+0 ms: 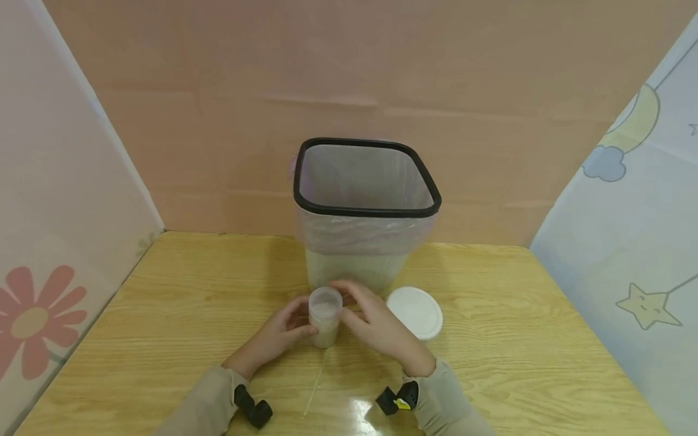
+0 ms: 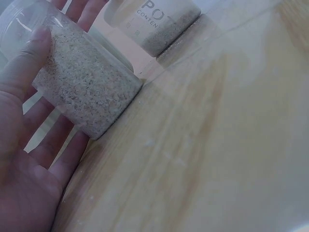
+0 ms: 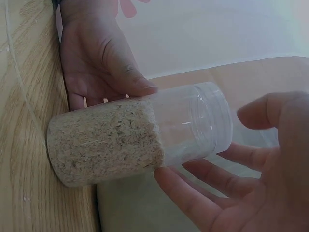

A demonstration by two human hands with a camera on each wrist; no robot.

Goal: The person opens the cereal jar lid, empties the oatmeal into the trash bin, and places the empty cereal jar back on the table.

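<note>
A clear plastic jar (image 1: 325, 321), partly filled with tan, flaky grains, stands upright on the wooden table. My left hand (image 1: 280, 333) holds it from the left, the thumb (image 2: 26, 60) pressed on its wall and the fingers reaching round behind. On the other side is my right hand (image 1: 376, 321), fingers loosely bent and fingertips right at the jar's wall. In the right wrist view its thumb (image 3: 260, 112) stands apart from the jar's clear upper end. A thin pale stick (image 1: 316, 384) lies on the table in front of the jar.
Just behind the jar stands a pale bin (image 1: 354, 266) with a black rim (image 1: 365, 212) and a translucent liner bag. A round tub with a white lid (image 1: 415, 312) sits to the right; its printed side (image 2: 166, 24) shows in the left wrist view. Walls enclose the table.
</note>
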